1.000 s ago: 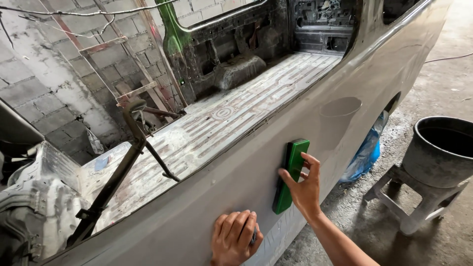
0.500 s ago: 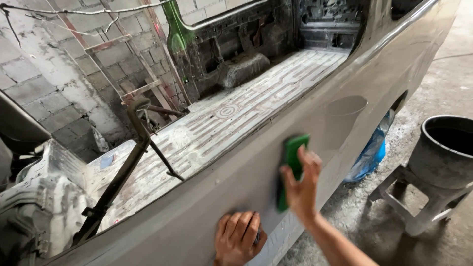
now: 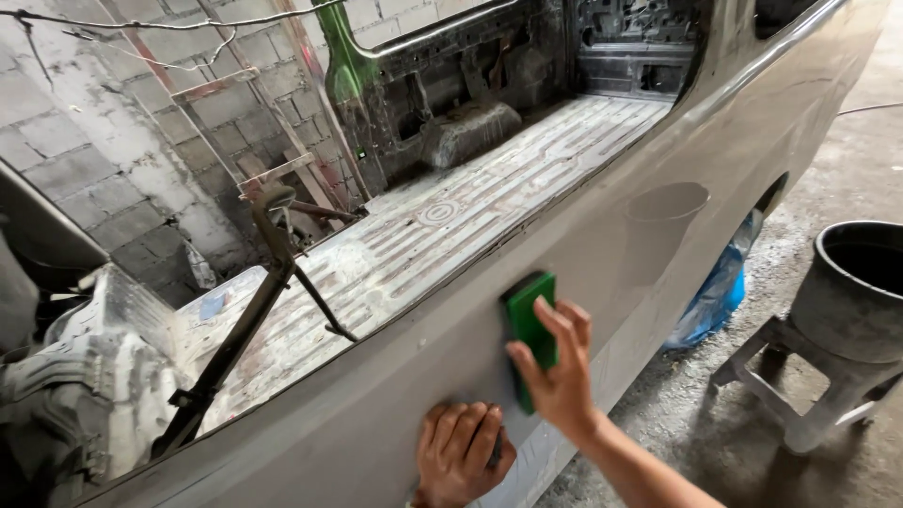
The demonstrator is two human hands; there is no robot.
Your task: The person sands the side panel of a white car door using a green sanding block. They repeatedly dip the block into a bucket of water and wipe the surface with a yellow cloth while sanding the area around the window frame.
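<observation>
A person leans over the outer side panel (image 3: 602,235) of a stripped, grey-primed vehicle body, seen from above. The right hand (image 3: 557,369) presses a green sanding block (image 3: 529,329) flat against the panel, just below the upper edge; the fingers are closed around the block's right side, with the thumb on its lower part. The block stands roughly upright on the panel. The left hand (image 3: 461,452) lies lower and to the left, palm against the same panel with fingers together and slightly curled; it seems to cover a small dark thing, too hidden to tell what it is.

Beyond the panel's edge lies the bare ribbed floor (image 3: 451,226) of the vehicle, dusty and pale. A dark metal rod (image 3: 246,320) leans across its near end. Behind stands a grey block wall (image 3: 85,122). To the right, on the concrete ground, a dark round tub (image 3: 851,292) sits on a small stool (image 3: 800,376), and a blue plastic bag (image 3: 715,292) lies near the wheel arch.
</observation>
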